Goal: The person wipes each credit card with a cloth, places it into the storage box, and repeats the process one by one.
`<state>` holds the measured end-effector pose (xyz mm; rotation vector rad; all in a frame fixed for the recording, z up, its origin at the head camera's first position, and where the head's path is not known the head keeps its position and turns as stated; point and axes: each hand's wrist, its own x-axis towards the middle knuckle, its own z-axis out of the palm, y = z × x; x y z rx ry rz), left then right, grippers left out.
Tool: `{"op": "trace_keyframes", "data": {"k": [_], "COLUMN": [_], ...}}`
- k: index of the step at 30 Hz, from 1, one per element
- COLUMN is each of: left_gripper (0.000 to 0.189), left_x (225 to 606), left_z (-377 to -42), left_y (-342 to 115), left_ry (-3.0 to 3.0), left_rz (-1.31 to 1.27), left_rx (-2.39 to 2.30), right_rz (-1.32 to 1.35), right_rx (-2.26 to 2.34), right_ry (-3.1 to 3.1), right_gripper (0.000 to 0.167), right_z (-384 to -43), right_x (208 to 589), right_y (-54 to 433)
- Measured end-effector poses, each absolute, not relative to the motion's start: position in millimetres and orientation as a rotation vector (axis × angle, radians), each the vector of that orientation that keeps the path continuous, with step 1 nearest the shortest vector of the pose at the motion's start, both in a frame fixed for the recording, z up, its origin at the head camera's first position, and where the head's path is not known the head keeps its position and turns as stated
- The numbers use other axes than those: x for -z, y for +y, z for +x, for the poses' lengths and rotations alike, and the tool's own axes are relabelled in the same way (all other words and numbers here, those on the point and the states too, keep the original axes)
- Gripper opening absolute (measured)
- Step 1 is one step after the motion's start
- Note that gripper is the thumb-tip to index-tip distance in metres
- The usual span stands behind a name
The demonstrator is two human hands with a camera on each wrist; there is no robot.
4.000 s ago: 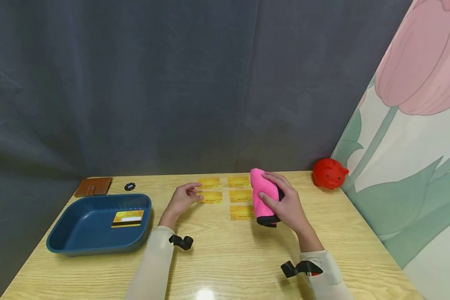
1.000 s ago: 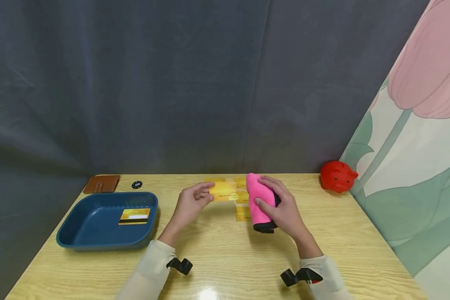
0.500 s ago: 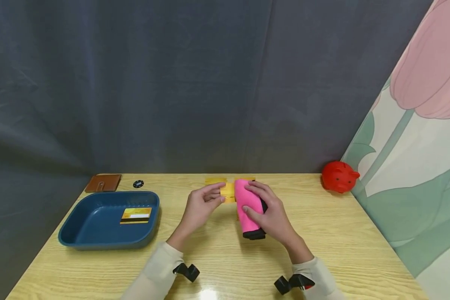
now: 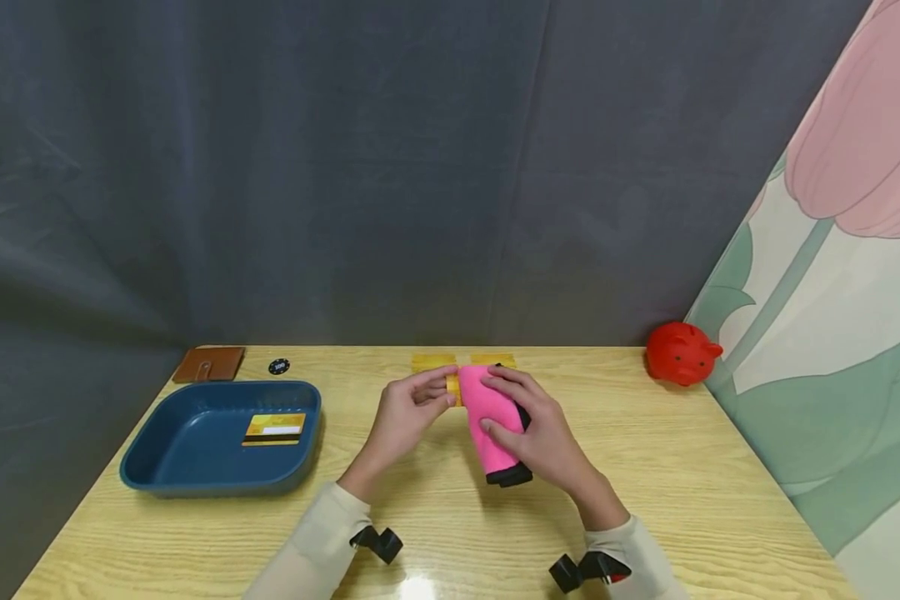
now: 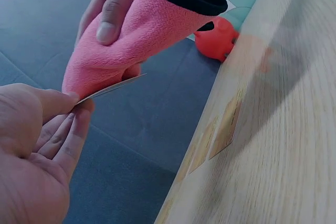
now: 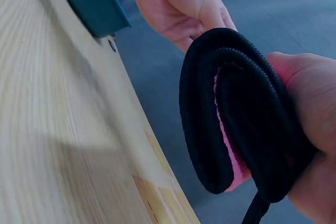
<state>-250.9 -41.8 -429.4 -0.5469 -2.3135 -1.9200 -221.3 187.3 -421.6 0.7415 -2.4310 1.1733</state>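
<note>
My left hand (image 4: 405, 412) pinches a yellow bank card (image 4: 453, 390) by its left edge, above the table. My right hand (image 4: 536, 429) grips a folded pink cloth (image 4: 487, 417) with black trim, thumb on the near side. The cloth covers most of the card's face in the head view. In the left wrist view the card (image 5: 113, 86) shows edge-on, with the cloth (image 5: 115, 51) against its upper side and a right fingertip behind. The black end of the cloth (image 6: 205, 114) fills the middle of the right wrist view.
Several yellow cards (image 4: 433, 362) lie flat behind the hands, partly hidden. At left, a blue tray (image 4: 195, 442) holds one card (image 4: 273, 429), stripe side up. Behind it are a brown wallet (image 4: 208, 364) and a black chip (image 4: 279, 366). A red piggy bank (image 4: 681, 354) stands back right.
My left hand has lifted a card from the table and brought it rightward. My right hand has moved left with the cloth, which now covers most of that card.
</note>
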Motion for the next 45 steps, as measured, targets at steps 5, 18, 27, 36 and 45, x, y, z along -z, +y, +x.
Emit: {"op": "trace_keyframes", "data": {"k": [5, 18, 27, 36, 45], "left_gripper": [0.037, 0.028, 0.027, 0.037, 0.023], "left_x": [428, 427, 427, 428, 428], "left_z": [-250, -250, -251, -253, -252], "left_y": [-43, -51, -53, -55, -55], "left_ry": [-2.328, -2.304, -2.302, -2.389, -2.32], "left_rz": [-0.571, -0.531, -0.509, -0.546, -0.447], "left_rx": [1.878, 1.865, 1.855, 1.798, 1.796], "right_rz": [0.66, 0.476, 0.475, 0.479, 0.48], "right_rx": [-1.161, -1.195, -1.212, -1.248, -1.244], "right_ry": [-2.45, -2.427, -2.43, -2.421, -2.432], "right_gripper": [0.056, 0.055, 0.055, 0.054, 0.054], "right_z": [-226, -238, -237, -237, -237], "right_x": [421, 420, 417, 417, 417], "right_y": [198, 237, 239, 241, 241]}}
